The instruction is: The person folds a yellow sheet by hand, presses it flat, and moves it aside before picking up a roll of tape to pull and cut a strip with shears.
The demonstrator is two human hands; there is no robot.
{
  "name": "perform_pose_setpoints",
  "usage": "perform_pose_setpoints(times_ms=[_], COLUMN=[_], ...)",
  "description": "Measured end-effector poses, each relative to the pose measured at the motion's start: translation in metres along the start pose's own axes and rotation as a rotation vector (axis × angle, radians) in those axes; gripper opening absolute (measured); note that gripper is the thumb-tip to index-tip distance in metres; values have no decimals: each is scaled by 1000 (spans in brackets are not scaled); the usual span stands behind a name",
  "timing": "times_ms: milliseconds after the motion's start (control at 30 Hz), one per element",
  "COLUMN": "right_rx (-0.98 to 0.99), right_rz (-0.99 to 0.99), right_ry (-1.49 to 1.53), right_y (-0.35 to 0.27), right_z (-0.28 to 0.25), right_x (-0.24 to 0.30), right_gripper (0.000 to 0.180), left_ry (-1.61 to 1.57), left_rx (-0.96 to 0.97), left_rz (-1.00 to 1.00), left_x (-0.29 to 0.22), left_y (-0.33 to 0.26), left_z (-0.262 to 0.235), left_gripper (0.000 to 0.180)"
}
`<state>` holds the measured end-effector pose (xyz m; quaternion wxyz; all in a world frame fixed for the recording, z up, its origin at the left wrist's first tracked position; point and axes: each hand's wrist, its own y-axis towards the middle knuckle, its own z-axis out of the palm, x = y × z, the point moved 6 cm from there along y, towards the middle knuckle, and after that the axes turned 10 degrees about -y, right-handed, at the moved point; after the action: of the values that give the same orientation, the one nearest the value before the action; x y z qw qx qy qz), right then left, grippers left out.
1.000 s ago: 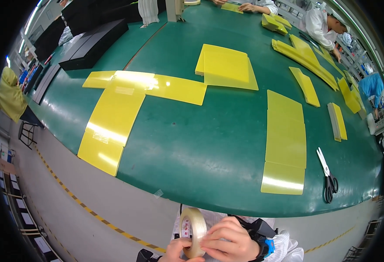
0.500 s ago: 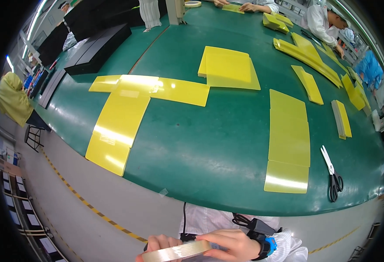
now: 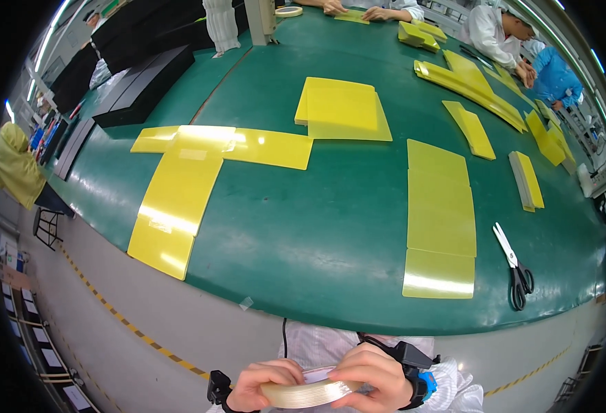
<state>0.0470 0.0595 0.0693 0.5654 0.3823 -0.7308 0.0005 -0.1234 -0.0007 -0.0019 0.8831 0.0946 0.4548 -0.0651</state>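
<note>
Below the table's front edge, a roll of clear tape [image 3: 310,395] is held between both my hands. My left hand [image 3: 267,382] grips its left side with curled fingers. On the opposite side, my right hand [image 3: 377,377] closes on the roll with fingers over the top and thumb below. Left of centre on the table lies a T-shaped layout of yellow sheets [image 3: 172,186], with pieces of clear tape across some joins. At the right lies a column of yellow sheets [image 3: 441,206] set edge to edge. Black-handled scissors [image 3: 515,272] rest beside it, blades slightly apart.
A stack of yellow sheets [image 3: 341,107] sits mid-table. Folded yellow pieces [image 3: 472,131] and a long yellow strip pile [image 3: 468,96] lie to the right. Black blocks [image 3: 148,89] stand far left. A scrap of tape [image 3: 246,303] clings to the front edge. Co-workers' hands [image 3: 375,12] work across the table.
The tape roll and both hands have come up and to the right, and more of my left hand shows. The view has shifted slightly, while the sheets and scissors stay put on the table.
</note>
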Motion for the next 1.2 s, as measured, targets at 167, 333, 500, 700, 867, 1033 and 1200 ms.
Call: perform_pose_setpoints(times_ms=[167, 333, 500, 700, 867, 1033, 1200], right_rx=[-63, 67, 110, 107, 58, -21, -12], right_rz=[-56, -66, -164, -464, -477, -430, -386], right_ry=[-81, -154, -80, -280, -237, -193, -124], right_y=[1, -2, -5, -9, -8, -9, -6], right_z=[-7, -1, 1, 3, -1, -4, 1], right_x=[6, 5, 11, 33, 30, 19, 14], right_gripper=[43, 50, 54, 41, 39, 39, 40], left_ry=[177, 227, 572, 306, 132, -257, -729], left_rx=[165, -192, -355, -232, -211, -682, -394], left_rz=[1, 101, 421, 515, 565, 431, 274], left_x=[1, -5, -17, -8, -2, 1, 2], left_y=[17, -16, -34, -30, -35, -18, 9], left_z=[22, 6, 5, -9, -25, -11, 3], left_gripper=[54, 46, 18, 27, 35, 46, 48])
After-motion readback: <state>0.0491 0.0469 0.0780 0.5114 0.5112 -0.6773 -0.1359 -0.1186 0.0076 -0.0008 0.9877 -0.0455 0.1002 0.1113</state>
